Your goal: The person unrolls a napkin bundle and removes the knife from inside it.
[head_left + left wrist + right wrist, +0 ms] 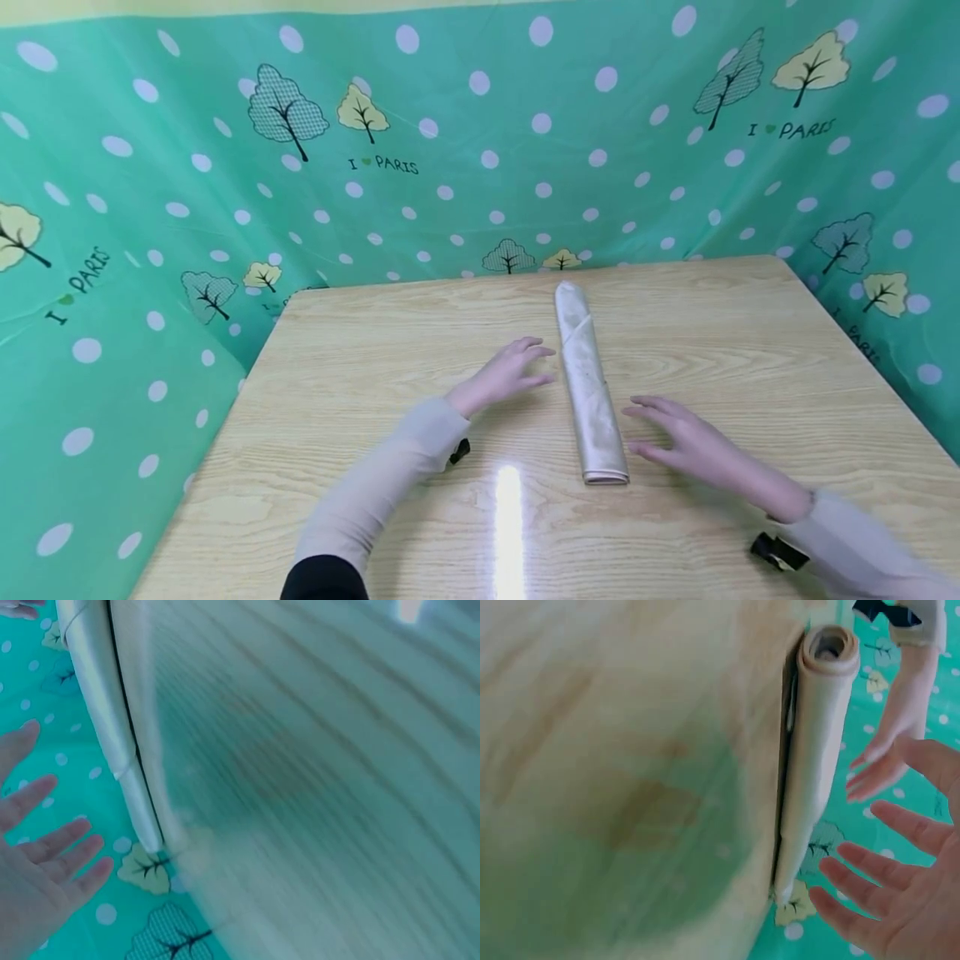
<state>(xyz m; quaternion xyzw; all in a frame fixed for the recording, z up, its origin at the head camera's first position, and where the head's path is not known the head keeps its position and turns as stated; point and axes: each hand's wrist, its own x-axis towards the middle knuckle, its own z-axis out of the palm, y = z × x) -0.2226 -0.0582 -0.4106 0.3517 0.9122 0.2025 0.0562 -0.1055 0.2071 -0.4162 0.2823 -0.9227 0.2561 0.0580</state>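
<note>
A pale, silvery roll of cloth (588, 387) lies lengthwise on the wooden table, its near end showing layered edges. In the right wrist view the wound spiral shows at the end of the cloth roll (826, 712). To its left, my left hand (506, 372) hovers with fingers spread, the fingertips just short of the cloth. My right hand (678, 437) is on the other side, lower along the roll, its fingers loosely extended toward it. Both palms face the roll, and neither hand holds anything. The left wrist view shows spread fingers of the left hand (45, 877).
The light wooden tabletop (360, 358) carries a bright glare strip near the front. Behind and at both sides hangs a green dotted curtain (480, 167) printed with trees, meeting the table's back edge. Small black wrist devices are on both sleeves.
</note>
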